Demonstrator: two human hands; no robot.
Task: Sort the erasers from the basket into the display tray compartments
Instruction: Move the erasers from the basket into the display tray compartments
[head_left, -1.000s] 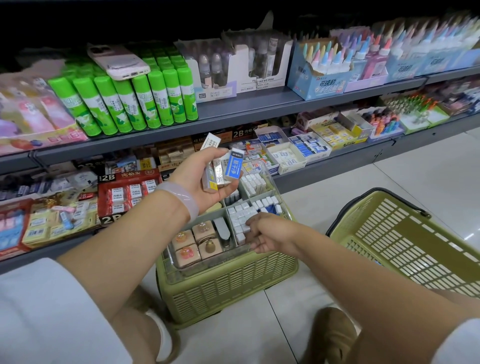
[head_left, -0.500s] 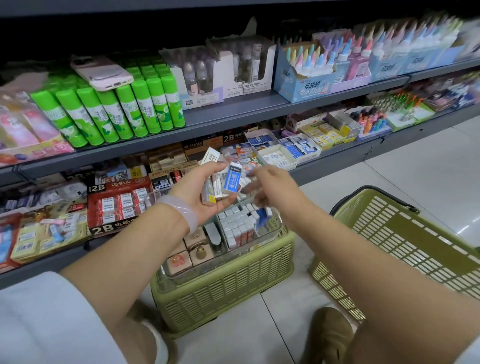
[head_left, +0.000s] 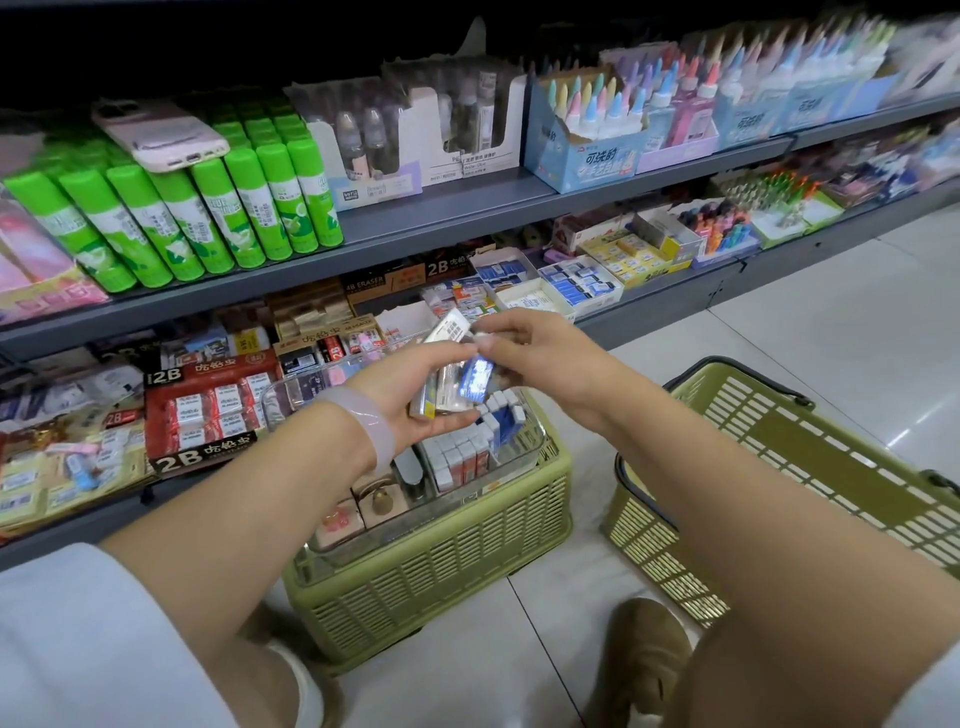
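We see our left hand (head_left: 415, 400) holding a small stack of wrapped erasers (head_left: 447, 387), white and blue, above the clear tray (head_left: 524, 457). Our right hand (head_left: 524, 345) pinches the blue-labelled eraser (head_left: 478, 382) from that stack.

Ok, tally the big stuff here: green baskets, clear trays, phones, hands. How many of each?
Green baskets: 2
Clear tray: 1
Phone: 1
Hands, left hand and right hand, both on the erasers: 2
Total: 6
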